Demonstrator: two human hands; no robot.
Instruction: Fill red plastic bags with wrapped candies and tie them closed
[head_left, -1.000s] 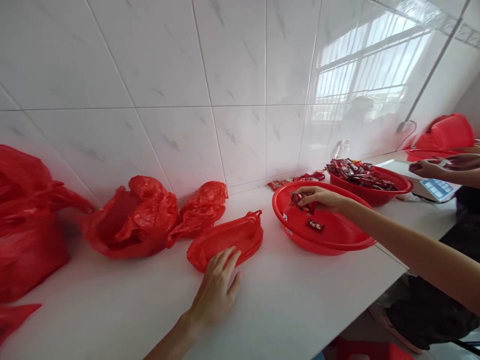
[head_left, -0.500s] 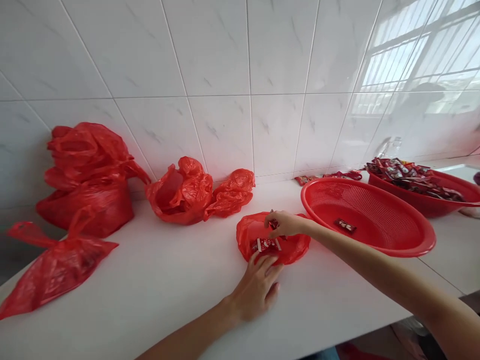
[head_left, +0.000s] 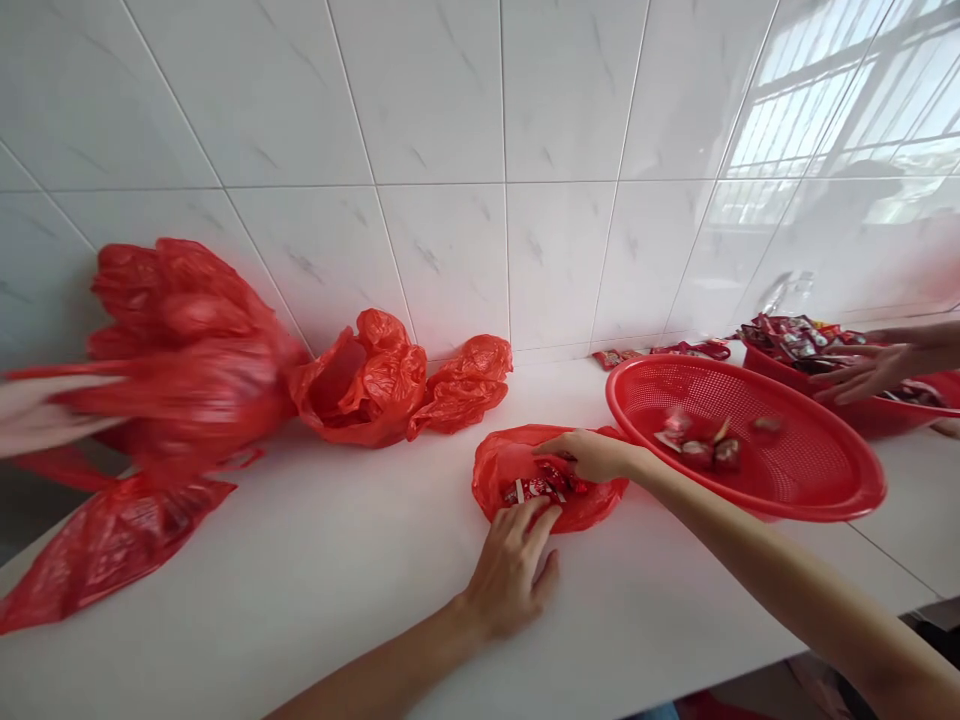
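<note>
- White counter (head_left: 337,610): support surface; carries the open red bag (head_left: 589,513), which is the reference for all positions below.
- Left hand (head_left: 514,570): at the near side of the open red bag; fingers loosely extended, thumb set apart from them, fingertips at the near rim.
- Filled red bag (head_left: 112,555): well to the left of the open red bag; lies on its side.
- Wrapped packets (head_left: 536,489): inside the open red bag; red and white wrappers, partly covered by fingers.
- Right hand (head_left: 596,457): above the right part of the open red bag; fingers bent downward; whether they hold a packet cannot be told.
- Perforated red basket (head_left: 817,470): just right of the open red bag; contains several blurred packets.
- Another person's hand (head_left: 37,412): far left of the open red bag; meets a motion-blurred red bag (head_left: 202,390); exact grip cannot be told.
- Crumpled red bags (head_left: 360,385): behind and left of the open red bag.
- Outstretched hand (head_left: 892,360) of a co-worker: far right of the open red bag; fingers extended over a red basin (head_left: 862,415) heaped with packets.
- Tiled wall (head_left: 450,120): behind the open red bag.
</note>
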